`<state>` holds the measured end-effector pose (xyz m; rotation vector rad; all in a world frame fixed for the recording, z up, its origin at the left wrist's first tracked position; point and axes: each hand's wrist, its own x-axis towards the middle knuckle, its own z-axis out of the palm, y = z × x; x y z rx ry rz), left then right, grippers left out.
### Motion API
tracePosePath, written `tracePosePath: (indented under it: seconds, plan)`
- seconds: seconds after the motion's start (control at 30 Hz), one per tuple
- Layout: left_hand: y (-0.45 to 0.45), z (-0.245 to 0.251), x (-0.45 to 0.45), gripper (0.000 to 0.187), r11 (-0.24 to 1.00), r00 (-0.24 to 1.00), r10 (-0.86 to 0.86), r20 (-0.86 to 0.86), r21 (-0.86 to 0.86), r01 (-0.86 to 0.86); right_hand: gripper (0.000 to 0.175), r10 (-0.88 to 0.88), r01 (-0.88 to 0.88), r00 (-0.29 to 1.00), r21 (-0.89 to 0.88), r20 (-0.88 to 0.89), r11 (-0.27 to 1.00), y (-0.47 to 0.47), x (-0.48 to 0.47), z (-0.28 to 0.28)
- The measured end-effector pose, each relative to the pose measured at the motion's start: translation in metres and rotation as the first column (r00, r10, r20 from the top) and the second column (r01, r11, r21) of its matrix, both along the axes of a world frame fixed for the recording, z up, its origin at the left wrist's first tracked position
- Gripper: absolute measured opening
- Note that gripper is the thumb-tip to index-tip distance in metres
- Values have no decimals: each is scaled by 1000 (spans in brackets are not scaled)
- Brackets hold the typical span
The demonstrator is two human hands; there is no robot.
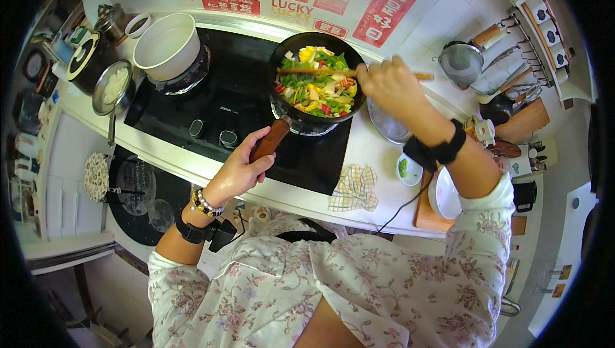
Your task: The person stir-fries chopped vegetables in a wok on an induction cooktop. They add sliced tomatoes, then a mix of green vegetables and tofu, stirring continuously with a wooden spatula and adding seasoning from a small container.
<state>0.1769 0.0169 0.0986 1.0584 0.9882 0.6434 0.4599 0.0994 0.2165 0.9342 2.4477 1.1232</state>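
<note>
A black wok (357, 113) stands on the right burner of a black glass hob (307, 160). Chopped vegetables (322, 88) in green, yellow, red and white fill its bottom. My left hand (247, 163) is wrapped around the wok's brown wooden handle (272, 140). Over the wok's right rim, my right hand (388, 83) grips a wooden spatula (314, 72) lying level across the vegetables; its handle end sticks out to the right of my fist. The hand is slightly blurred, and its fingertips are partly hidden.
A white pot (166, 52) occupies the left burner, beside a metal strainer (115, 89) holding pale food. To the right are a clear bowl (384, 124), a checked cloth (354, 188), a small bowl (410, 170) with greens, and a white bowl (444, 194) by a cutting board (425, 211). A black cable (401, 209) crosses the counter edge.
</note>
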Motion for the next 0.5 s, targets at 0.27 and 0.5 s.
tracePosePath:
  seconds: [0.27, 0.5]
  plan:
    - [-1, -2, 1, 59, 1000, 1000, -6, -25, 8, 6, 9, -17, 24, 997, -87, 72, 996, -59, -2, 43]
    - [0, -1, 0, 59, 1000, 1000, 0, 12, -6, 0, 10, -62, 73, 992, 96, -107, 993, 23, 9, 0]
